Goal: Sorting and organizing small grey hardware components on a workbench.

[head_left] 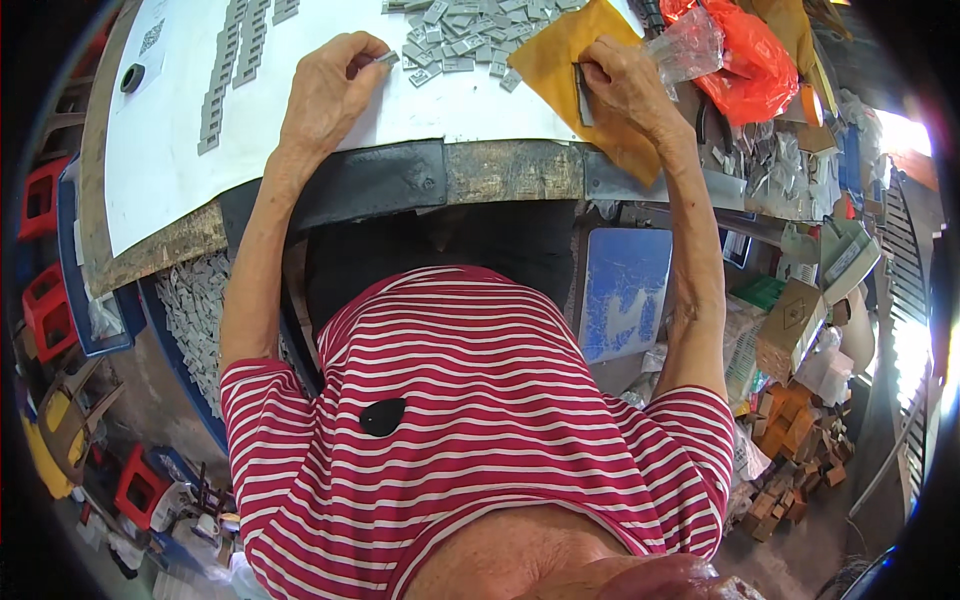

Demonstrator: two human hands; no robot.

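On the white-covered worktop [155,195], my left hand [335,95] pinches a small flat grey piece [388,58] between thumb and fingertips. Just beyond it spreads a loose pile of similar grey pieces [455,40]. My right hand [628,85] rests over a tan cloth [550,65], its fingers closed on a narrow dark-edged bar [583,100] that is partly hidden beneath them; its exact kind does not show. To the left, grey pieces [213,110] are laid in long stepped rows.
A black ring [132,78] sits at the worktop's left. Past my right hand are a clear plastic bag [690,48] and a red-orange plastic bag [752,70]. Below the left edge stands a blue bin of grey pieces [195,300]. Cardboard boxes [790,325] crowd the lower right.
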